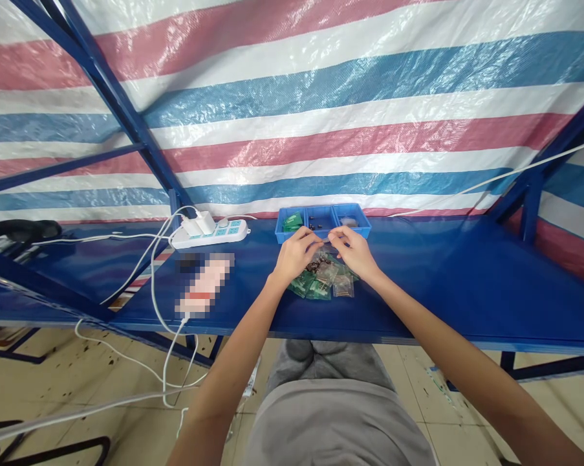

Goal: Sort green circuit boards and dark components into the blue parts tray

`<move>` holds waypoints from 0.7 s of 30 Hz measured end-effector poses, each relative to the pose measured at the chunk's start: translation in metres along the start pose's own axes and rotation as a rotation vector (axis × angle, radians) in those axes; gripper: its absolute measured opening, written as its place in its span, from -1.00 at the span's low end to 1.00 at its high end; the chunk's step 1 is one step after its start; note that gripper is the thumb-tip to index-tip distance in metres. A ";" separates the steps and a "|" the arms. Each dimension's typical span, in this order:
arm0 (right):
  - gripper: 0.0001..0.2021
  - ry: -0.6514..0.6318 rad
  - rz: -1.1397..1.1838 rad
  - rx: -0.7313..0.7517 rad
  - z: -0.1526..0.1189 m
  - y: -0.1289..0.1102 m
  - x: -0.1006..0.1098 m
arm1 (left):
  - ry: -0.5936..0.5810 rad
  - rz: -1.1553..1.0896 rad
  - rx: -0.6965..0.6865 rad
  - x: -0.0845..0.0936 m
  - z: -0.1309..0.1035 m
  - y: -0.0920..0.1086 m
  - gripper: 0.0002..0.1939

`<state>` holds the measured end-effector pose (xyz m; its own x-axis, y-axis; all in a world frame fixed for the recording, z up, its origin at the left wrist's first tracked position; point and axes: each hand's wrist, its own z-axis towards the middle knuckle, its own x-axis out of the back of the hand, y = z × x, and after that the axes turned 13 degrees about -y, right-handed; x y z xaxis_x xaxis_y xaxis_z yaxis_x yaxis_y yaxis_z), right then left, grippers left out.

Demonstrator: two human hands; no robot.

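Observation:
My left hand (pixel 297 253) and my right hand (pixel 352 251) meet fingertip to fingertip just in front of a blue divided tray (pixel 281 228). Both are closed in a pinch, with a small clear plastic bag (pixel 326 243) apparently between them, too small to make out well. Below the hands lies a pile of small bags (pixel 324 272), some green and some clear, with dark and brass-coloured bits inside. Green packets (pixel 292 222) sit in the tray's left compartment, small dark pieces (pixel 315 224) in the middle one, and a pale item (pixel 350 222) in the right one.
A white power strip (pixel 209 234) with plugged-in chargers stands left of the tray. Nearer me a blurred-out pink object (pixel 205 285) has a white cable (pixel 168 356) hanging over the edge of the blue table (pixel 466 278). Blue metal posts (pixel 121 103) frame a striped plastic sheet behind.

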<state>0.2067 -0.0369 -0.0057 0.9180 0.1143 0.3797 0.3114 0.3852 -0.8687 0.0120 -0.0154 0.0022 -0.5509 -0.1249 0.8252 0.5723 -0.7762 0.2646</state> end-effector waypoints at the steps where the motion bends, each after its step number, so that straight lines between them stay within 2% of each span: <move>1: -0.65 0.006 -0.046 0.023 0.000 -0.001 0.000 | 0.005 -0.004 0.002 0.000 0.000 0.000 -0.76; 7: -0.66 0.006 -0.150 0.113 -0.003 -0.008 -0.001 | -0.021 -0.024 0.029 0.002 0.000 0.003 -0.79; 13: -0.75 0.002 -0.157 0.113 -0.003 -0.008 -0.002 | -0.035 -0.067 0.060 0.000 0.000 0.004 -0.83; 15: -0.75 0.011 -0.113 0.071 -0.003 -0.005 -0.001 | -0.038 -0.089 0.066 -0.002 -0.001 0.003 -0.82; 19: -0.71 0.018 0.109 -0.037 0.000 -0.002 0.000 | -0.032 -0.092 0.053 -0.002 -0.002 0.004 -0.70; 21: -0.66 0.021 0.209 -0.061 0.001 -0.002 0.000 | -0.050 -0.067 0.032 -0.002 -0.002 0.005 -0.72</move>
<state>0.2060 -0.0370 -0.0039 0.9689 0.1664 0.1830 0.1273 0.2989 -0.9458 0.0141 -0.0202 0.0007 -0.5580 -0.0412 0.8288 0.5547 -0.7613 0.3356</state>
